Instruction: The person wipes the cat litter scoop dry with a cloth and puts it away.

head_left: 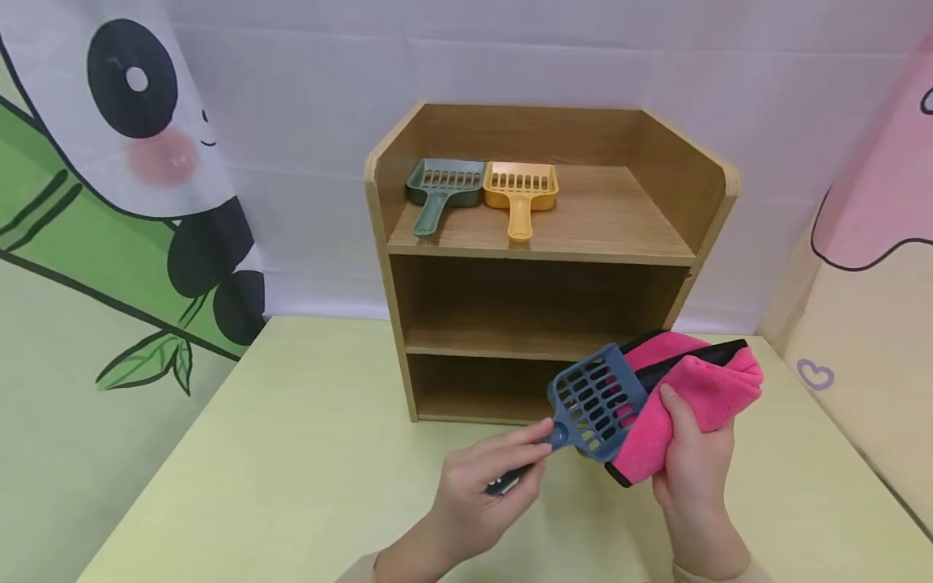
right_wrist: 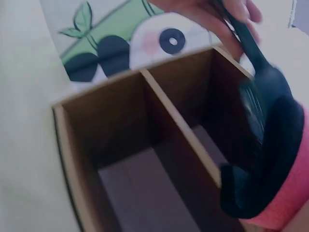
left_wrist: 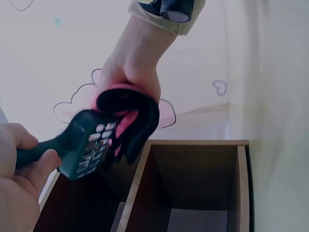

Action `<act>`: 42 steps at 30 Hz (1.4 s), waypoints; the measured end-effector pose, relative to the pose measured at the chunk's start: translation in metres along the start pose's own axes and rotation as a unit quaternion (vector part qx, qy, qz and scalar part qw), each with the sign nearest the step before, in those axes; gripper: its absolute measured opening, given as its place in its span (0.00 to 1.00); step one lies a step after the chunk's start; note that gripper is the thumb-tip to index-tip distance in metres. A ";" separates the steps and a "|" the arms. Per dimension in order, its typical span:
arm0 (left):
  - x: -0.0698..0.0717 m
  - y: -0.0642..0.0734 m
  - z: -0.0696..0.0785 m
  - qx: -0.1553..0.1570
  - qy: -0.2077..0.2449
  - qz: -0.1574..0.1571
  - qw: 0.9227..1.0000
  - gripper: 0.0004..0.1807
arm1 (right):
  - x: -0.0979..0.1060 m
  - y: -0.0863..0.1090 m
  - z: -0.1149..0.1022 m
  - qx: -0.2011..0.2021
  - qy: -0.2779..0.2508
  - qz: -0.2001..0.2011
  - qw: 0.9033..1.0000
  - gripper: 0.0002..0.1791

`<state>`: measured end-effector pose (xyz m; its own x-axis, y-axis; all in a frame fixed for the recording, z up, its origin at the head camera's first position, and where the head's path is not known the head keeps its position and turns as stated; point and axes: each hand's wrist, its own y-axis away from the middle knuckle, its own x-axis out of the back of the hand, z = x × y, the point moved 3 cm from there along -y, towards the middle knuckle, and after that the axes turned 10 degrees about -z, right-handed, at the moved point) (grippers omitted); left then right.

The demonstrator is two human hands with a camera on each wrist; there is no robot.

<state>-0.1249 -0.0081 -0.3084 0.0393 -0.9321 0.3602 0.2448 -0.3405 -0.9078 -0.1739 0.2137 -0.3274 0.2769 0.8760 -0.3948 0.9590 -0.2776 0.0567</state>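
My left hand (head_left: 484,490) grips the handle of a blue slotted litter scoop (head_left: 594,401), its head pointing up and to the right. In my right hand (head_left: 696,461) is a pink cloth (head_left: 717,389) with black edging, bunched and folded against the right side of the scoop's head. Part of the scoop's far edge is hidden behind the cloth. The left wrist view shows fingers and thumb around the scoop's handle (left_wrist: 41,152), and the cloth (left_wrist: 133,104) curling over the slotted end. Both hands are held in front of the shelf, above the table.
A wooden shelf unit (head_left: 539,251) stands at the back of the pale yellow table (head_left: 328,437). On its top board a green litter scoop (head_left: 445,182) lies beside a yellow one (head_left: 520,186), handles toward me. Two compartments are below. Cartoon-printed sheets (head_left: 306,162) surround the table.
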 end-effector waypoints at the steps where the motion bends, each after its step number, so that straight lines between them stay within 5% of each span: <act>1: 0.004 0.000 0.000 -0.002 0.010 0.010 1.000 0.06 | 0.000 0.000 -0.002 0.003 0.010 -0.004 1.000 0.32; 6: 0.023 -0.005 0.002 -0.035 0.016 0.035 0.999 0.07 | -0.002 -0.001 -0.012 0.010 0.030 -0.024 0.999 0.30; 11: 0.040 -0.013 0.003 -0.038 0.037 0.057 0.997 0.07 | 0.004 -0.004 -0.019 0.028 -0.018 -0.008 0.999 0.28; 18: 0.053 -0.039 -0.001 -0.051 0.036 0.080 0.995 0.07 | 0.008 -0.005 -0.023 0.024 -0.024 -0.023 0.999 0.27; 22: 0.051 -0.064 0.004 -0.080 -0.013 0.069 0.994 0.06 | 0.008 -0.004 -0.022 0.023 -0.011 -0.033 0.999 0.26; 27: 0.043 -0.094 0.004 -0.088 -0.126 0.036 0.987 0.06 | 0.008 -0.003 -0.022 0.025 -0.013 -0.041 0.999 0.25; 34: 0.028 -0.120 -0.013 -0.037 -0.256 -0.045 0.965 0.10 | 0.009 -0.002 -0.020 0.005 0.011 -0.060 0.998 0.26; 42: 0.007 -0.145 -0.034 0.014 -0.342 -0.082 0.936 0.11 | 0.008 0.000 -0.019 0.011 0.026 -0.064 0.998 0.25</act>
<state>-0.1928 0.0305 -0.1816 0.6074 -0.5674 0.5561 0.3260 -0.4604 -0.8257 -0.1705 0.2280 -0.3136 0.1548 0.9242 -0.3491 0.9854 -0.1697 -0.0124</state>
